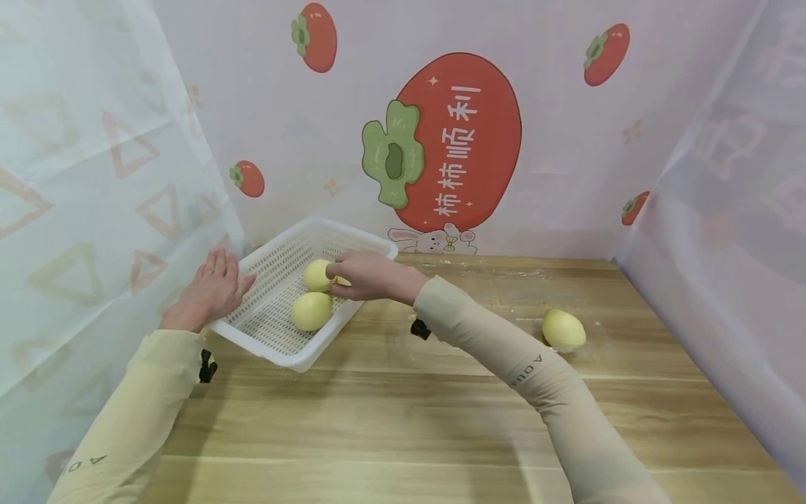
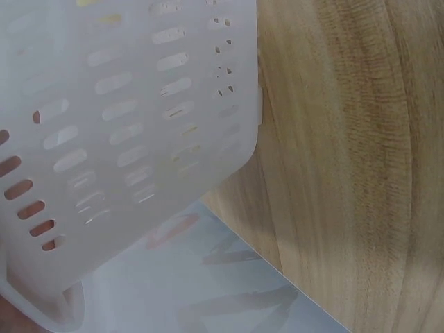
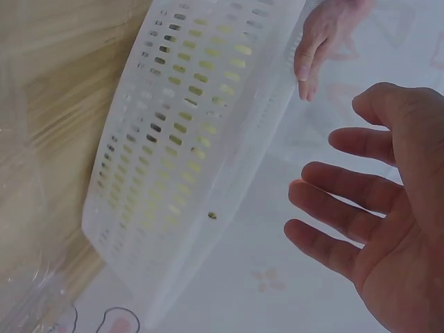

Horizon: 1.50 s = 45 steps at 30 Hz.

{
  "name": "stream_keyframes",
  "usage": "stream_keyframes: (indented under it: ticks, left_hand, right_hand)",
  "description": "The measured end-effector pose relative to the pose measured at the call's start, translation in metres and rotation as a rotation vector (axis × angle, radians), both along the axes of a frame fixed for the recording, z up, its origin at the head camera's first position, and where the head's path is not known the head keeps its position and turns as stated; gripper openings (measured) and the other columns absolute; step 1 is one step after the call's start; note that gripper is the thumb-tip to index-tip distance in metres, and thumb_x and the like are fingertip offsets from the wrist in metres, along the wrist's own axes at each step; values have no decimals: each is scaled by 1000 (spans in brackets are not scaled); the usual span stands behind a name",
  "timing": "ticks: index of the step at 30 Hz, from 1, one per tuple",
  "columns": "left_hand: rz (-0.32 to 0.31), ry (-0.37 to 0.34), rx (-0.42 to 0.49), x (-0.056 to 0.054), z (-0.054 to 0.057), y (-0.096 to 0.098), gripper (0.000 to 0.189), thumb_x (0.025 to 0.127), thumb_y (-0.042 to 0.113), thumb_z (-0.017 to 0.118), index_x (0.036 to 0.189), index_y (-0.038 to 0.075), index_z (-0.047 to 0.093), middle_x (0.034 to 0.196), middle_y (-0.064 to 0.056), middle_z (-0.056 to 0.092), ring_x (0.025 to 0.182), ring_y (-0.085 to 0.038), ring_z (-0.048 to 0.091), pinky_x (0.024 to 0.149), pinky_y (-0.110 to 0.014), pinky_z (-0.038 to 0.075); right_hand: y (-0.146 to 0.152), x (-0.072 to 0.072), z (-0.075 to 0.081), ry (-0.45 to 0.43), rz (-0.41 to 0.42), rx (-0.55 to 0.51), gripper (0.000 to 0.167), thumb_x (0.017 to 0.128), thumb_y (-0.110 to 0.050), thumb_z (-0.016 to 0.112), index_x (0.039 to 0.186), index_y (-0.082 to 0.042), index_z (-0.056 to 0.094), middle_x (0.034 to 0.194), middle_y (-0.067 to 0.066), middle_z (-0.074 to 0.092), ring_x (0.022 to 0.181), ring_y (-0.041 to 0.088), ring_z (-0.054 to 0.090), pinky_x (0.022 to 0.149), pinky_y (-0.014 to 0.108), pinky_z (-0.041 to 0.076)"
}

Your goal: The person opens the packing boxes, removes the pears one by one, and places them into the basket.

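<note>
A white slotted plastic basket (image 1: 277, 355) stands at the left, holding two pale yellow pears, a nearer pear (image 1: 311, 311) and a farther pear (image 1: 317, 275). My right hand (image 1: 365, 276) is over the basket's right side, its fingers by the farther pear. In the right wrist view, the right hand (image 3: 388, 201) has its fingers apart and relaxed, with nothing held. My left hand (image 1: 217, 288) lies along the basket's left rim, fingers straight, thumb toward the rim. Through the slots of the basket (image 2: 139, 90) some skin shows in the left wrist view.
A third pear (image 1: 563, 330) sits on the wooden table (image 1: 352, 427) at the right. Clear plastic packaging (image 1: 504, 287) lies behind and beside it. Printed sheets wall the table in at the left, the back (image 1: 554, 196) and the right.
</note>
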<state>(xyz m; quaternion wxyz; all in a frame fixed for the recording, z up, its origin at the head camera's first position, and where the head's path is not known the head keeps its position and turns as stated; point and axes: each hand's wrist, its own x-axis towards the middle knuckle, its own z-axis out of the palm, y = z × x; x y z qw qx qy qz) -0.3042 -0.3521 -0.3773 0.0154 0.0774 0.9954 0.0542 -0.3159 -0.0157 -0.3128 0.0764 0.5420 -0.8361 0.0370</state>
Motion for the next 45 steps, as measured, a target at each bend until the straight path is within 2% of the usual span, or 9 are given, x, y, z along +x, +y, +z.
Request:
stream_keyframes:
  ticks: [7,12,19,26,28,33,39,45]
  left_hand:
    - [-1,14,5,0,-1,0,86,105,52,18,147,-21,1,153,-43,-9,144,-57,-10,116,-68,2]
    - [6,16,-3,0,-2,0,84,105,50,18,147,-21,1,154,-43,-9,144,-56,-11,116,-68,2]
    - [12,1,-10,1,0,0,84,105,51,18,148,-20,1,154,-42,-8,144,-56,-10,116,-68,2]
    - [4,-19,-8,1,1,-2,86,105,52,15,148,-20,-2,154,-41,-14,144,-56,-13,116,-68,0]
    - [3,-24,-3,1,1,-2,86,104,53,15,148,-19,-3,153,-41,-15,144,-56,-14,116,-68,-1]
    - [1,-24,-10,1,1,-1,86,105,52,15,147,-20,-2,153,-42,-13,144,-57,-12,117,-67,1]
    - [4,-15,-13,-1,1,-2,86,104,52,14,147,-20,-2,153,-43,-12,143,-57,-12,117,-67,0]
    - [7,-20,-3,0,1,0,86,104,53,15,148,-20,-2,154,-41,-13,144,-56,-13,117,-67,0]
  right_hand:
    - [20,7,3,63,12,-26,18,98,-27,56,97,-13,68,89,1,66,78,14,56,72,28,48]
    - [39,12,5,116,-2,-1,20,98,-29,56,106,-14,67,97,1,67,86,17,60,79,31,51]
    - [67,19,3,152,-6,-6,24,96,-30,58,114,-14,63,100,3,67,89,20,62,79,35,53]
    - [97,24,-1,187,-2,-33,34,95,-30,61,125,-15,61,123,5,66,108,22,63,89,36,54]
    - [107,26,-3,189,-4,-39,35,94,-29,62,127,-15,61,125,5,65,110,21,62,90,37,54]
    - [133,29,-9,191,-60,-10,40,94,-33,64,130,-15,60,125,6,65,114,23,62,92,40,55]
    - [164,27,-14,229,-127,10,47,93,-35,65,135,-14,59,129,8,64,117,29,62,98,46,52]
    - [197,27,-16,240,-173,-25,47,91,-33,68,132,-10,61,128,15,64,116,34,62,98,49,52]
